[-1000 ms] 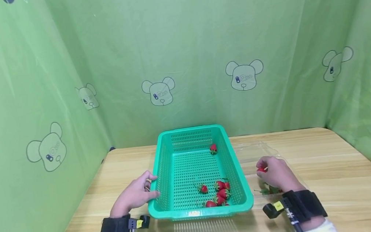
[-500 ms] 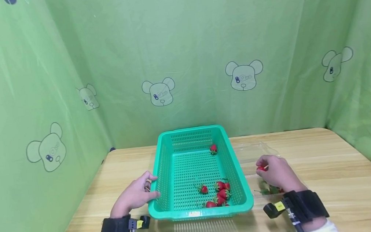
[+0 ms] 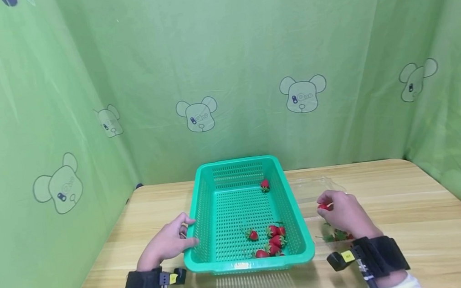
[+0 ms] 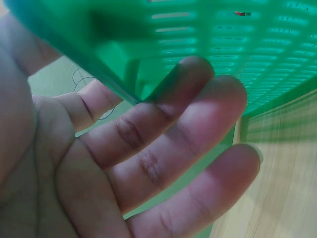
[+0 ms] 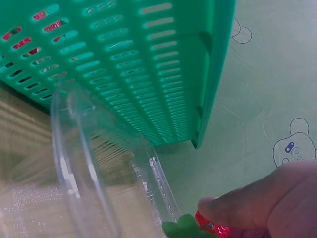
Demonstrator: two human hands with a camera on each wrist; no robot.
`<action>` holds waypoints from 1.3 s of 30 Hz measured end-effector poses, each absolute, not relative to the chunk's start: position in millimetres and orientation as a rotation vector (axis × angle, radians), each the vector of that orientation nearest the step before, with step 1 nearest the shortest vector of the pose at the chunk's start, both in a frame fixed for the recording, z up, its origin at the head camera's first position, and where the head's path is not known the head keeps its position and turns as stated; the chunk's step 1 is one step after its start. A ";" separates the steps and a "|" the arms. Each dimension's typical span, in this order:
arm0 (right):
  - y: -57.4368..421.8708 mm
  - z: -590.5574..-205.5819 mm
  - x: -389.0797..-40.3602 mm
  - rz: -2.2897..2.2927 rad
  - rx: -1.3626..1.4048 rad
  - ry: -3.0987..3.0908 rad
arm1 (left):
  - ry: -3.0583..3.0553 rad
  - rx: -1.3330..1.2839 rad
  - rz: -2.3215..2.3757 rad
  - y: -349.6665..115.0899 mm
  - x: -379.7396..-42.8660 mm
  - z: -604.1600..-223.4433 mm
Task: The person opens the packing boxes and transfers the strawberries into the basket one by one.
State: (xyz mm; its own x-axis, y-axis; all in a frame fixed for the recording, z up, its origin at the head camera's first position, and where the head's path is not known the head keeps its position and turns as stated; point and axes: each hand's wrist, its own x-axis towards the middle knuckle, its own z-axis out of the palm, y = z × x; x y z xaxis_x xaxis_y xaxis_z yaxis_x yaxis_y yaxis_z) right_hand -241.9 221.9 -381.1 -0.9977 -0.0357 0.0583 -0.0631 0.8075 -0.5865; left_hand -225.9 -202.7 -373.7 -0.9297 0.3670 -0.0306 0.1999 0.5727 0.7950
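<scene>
A green perforated basket [image 3: 297, 202] sits mid-table with several strawberries in it. Most lie near its front right corner [image 3: 277, 241]; one strawberry [image 3: 265, 185] is at the back. My left hand [image 3: 167, 242] holds the left rim, its thumb over the edge; in the left wrist view several fingertips [image 4: 195, 74] lie along the outer wall. Right of the basket, my right hand [image 3: 345, 214] pinches a strawberry [image 5: 218, 228] between thumb and fingers above a clear plastic box [image 3: 310, 187]. Strawberries with green leaves [image 3: 330, 237] remain in that box, partly hidden by the hand.
The wooden table [image 3: 418, 219] extends on both sides of the basket. Green curtains [image 3: 244, 69] with bear-head prints hang behind and at the sides. In the right wrist view the plastic box's raised edge [image 5: 74, 158] stands beside the basket wall.
My right hand has shifted very slightly up and left with the strawberry still pinched. The left hand and the basket have stayed in place.
</scene>
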 end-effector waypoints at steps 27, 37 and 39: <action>216.4 -371.4 -238.0 0.962 0.123 -2.870 | 2.607 0.485 1.289 -202.4 -225.0 -371.4; 213.7 -369.6 -235.7 0.949 0.167 -2.843 | 2.619 0.484 1.282 -201.8 -224.2 -370.3; 212.8 -369.1 -235.3 0.954 0.169 -2.842 | 2.619 0.482 1.280 -201.9 -224.4 -370.7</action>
